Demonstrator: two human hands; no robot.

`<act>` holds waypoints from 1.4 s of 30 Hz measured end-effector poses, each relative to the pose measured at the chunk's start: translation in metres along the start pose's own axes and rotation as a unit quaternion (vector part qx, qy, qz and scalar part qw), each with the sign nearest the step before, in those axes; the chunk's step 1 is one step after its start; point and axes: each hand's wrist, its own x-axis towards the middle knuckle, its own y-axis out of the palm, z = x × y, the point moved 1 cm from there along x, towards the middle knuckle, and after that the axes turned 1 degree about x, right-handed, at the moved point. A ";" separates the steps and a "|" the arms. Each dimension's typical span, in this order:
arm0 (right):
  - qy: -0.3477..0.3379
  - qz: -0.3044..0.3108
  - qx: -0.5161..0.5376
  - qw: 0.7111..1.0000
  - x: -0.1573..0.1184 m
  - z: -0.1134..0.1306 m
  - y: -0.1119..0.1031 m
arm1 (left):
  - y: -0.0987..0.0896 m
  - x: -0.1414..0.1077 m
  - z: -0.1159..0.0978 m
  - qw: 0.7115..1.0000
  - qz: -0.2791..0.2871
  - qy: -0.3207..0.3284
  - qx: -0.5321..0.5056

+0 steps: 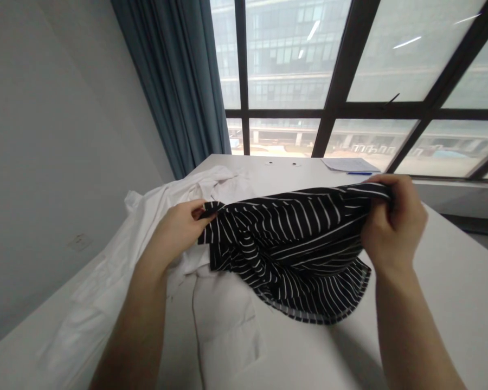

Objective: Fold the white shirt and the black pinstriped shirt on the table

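A black garment with thin white stripes (296, 238) is stretched between my two hands above the white table. It looks like a shirt, bunched in the middle, with a curved hem hanging down toward the right. My left hand (183, 227) pinches a corner of it between thumb and fingers. At the other end, my right hand (396, 219) is closed around the folded upper edge. Under and beside my left hand lies a heap of white cloth (146, 216). Part of that heap is hidden behind the striped fabric.
The white table (443, 303) reaches back to the windows. Papers (350, 164) and a blue pen (358, 173) lie near its far edge. A blue curtain (183, 81) hangs at the back left, beside a grey wall (65, 135).
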 end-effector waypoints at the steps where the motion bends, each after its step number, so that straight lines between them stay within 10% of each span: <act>1: 0.000 -0.024 0.010 1.000 0.003 -0.002 -0.003 | 0.000 0.000 0.000 0.999 -0.011 0.014 -0.036; 6: 0.026 -0.042 -0.003 0.999 0.015 -0.029 -0.012 | 0.009 0.000 -0.011 0.978 -0.065 0.081 -0.181; 12: 0.096 0.244 -0.034 0.964 0.007 -0.051 -0.008 | 0.034 -0.011 -0.031 0.983 0.030 0.078 -0.164; 19: 0.008 0.535 0.091 0.840 -0.024 0.015 0.027 | 0.058 -0.026 -0.051 0.972 0.157 0.117 -0.125; 25: 0.021 0.492 0.111 0.863 -0.028 0.017 0.047 | 0.055 -0.029 -0.047 0.939 0.265 0.157 -0.153; 42: 0.040 0.587 0.217 0.779 -0.022 0.015 0.029 | 0.062 -0.017 -0.042 0.980 0.116 0.139 -0.084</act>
